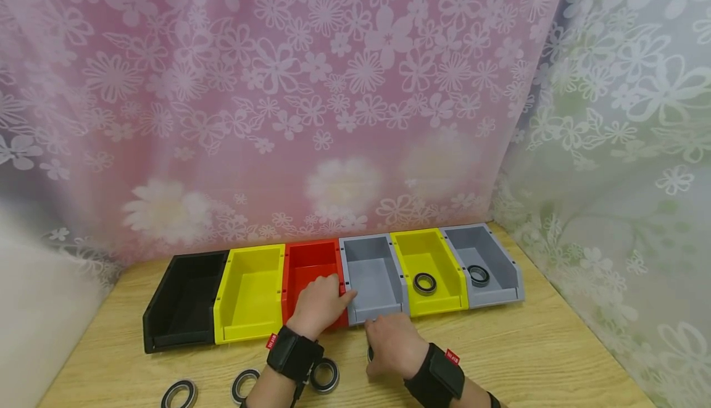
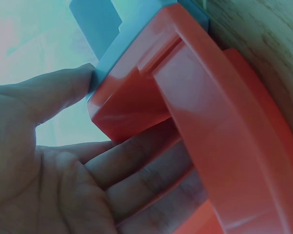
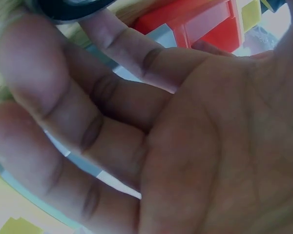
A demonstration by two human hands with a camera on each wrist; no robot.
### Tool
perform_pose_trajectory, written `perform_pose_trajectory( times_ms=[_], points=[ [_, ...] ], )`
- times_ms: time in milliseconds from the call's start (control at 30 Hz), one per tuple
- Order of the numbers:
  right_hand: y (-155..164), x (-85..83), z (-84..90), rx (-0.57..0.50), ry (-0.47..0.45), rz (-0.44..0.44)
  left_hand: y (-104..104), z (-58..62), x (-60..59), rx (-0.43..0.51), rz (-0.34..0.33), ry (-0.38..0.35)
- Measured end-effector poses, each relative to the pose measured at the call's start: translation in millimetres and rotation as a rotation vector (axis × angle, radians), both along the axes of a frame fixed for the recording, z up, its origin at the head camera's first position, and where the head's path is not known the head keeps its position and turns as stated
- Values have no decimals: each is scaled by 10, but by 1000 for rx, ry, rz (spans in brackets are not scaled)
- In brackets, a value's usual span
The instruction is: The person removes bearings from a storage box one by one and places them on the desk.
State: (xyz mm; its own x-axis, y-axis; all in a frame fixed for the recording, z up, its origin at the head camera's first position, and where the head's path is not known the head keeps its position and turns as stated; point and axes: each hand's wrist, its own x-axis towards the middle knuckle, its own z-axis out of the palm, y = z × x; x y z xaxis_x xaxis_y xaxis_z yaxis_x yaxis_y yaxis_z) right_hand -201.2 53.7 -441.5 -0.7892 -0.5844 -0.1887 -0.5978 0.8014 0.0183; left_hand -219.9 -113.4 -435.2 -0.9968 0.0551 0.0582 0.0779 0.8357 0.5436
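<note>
My left hand point(image 1: 318, 304) reaches into the red bin point(image 2: 234, 141). In the left wrist view its thumb lies at the edge where the red and grey bin walls meet, and its fairly straight fingers point(image 2: 151, 175) run behind the red front lip, which hides their tips. Nothing shows between thumb and fingers. In front of the left grey bin point(image 1: 373, 278), my right hand point(image 1: 395, 343) is low over the table with curled fingers point(image 3: 44, 92) and holds a ring bearing point(image 3: 73, 9). Most of that bearing is covered by the hand in the head view.
Black point(image 1: 180, 294) and yellow point(image 1: 252, 291) bins stand at the row's left. One bearing point(image 1: 424, 284) lies in the right yellow bin, another bearing point(image 1: 478, 276) in the right grey bin. Loose bearings point(image 1: 324, 375) lie around the left forearm. A floral curtain point(image 1: 311, 112) hangs behind.
</note>
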Motion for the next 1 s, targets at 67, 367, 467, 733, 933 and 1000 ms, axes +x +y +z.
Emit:
perform_pose_trajectory(
  times_ms=[67, 367, 467, 733, 933, 1000],
  points=[
    [-1, -2, -2, 5, 5, 2, -1, 4, -1, -3, -1, 3],
    [3, 15, -2, 8, 42, 25, -2, -2, -8, -4, -1, 4],
    [4, 22, 4, 17, 52, 28, 0, -1, -5, -8, 0, 3],
    [17, 30, 43, 2, 45, 12, 2, -5, -10, -9, -1, -7],
    [32, 52, 70, -97, 113, 47, 1, -13, -12, -16, -3, 7],
    [31, 54, 88, -107, 136, 69, 4, -15, -12, -16, -2, 10]
  ],
)
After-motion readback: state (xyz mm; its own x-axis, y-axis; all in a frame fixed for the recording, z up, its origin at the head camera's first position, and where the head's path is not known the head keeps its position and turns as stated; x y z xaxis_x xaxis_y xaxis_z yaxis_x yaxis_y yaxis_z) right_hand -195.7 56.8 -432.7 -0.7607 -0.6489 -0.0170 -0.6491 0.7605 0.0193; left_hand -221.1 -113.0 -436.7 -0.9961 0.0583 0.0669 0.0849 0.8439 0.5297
